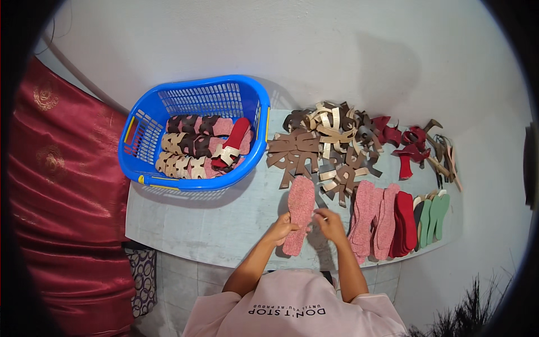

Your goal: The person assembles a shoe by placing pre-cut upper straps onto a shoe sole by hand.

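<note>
A pink speckled shoe insole lies lengthwise on the grey table in front of me. My left hand grips its left edge near the heel. My right hand pinches its right edge with fingertips. Just right of it stands a row of more pink insoles, then red ones and green ones. Beyond the insole lies a pile of brown and gold cut strap pieces.
A blue plastic basket at the left of the table holds assembled sandal pieces. Red and dark strap pieces lie at the far right. A red curtain hangs at the left. A white wall rises behind the table.
</note>
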The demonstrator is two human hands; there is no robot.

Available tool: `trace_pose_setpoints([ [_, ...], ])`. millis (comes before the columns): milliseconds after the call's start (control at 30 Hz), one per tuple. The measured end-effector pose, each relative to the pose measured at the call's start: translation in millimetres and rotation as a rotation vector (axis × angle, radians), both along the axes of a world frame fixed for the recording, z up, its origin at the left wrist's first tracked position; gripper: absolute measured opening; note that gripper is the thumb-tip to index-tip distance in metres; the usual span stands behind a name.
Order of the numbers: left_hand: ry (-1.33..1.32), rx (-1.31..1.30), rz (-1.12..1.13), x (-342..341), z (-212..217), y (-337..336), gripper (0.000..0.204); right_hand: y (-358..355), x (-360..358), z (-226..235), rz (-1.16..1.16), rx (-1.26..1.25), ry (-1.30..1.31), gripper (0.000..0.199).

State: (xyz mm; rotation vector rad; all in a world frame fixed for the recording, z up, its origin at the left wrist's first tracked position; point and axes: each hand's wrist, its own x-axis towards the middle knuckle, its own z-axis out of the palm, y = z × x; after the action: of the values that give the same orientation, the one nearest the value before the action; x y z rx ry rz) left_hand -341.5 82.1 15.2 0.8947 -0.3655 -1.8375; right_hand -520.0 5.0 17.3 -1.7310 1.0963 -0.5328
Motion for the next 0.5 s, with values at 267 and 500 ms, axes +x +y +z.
trace_pose_setpoints([
  [267,-0.084,0.113,0.080,37,-7,-5,0.055,-120,-45,1,-0.293,-0.198,0.033,0.014],
  [500,-0.036,0.153,0.100,36,-18,-20,0.058,-191,-45,-16,-0.272,-0.279,0.253,0.021],
])
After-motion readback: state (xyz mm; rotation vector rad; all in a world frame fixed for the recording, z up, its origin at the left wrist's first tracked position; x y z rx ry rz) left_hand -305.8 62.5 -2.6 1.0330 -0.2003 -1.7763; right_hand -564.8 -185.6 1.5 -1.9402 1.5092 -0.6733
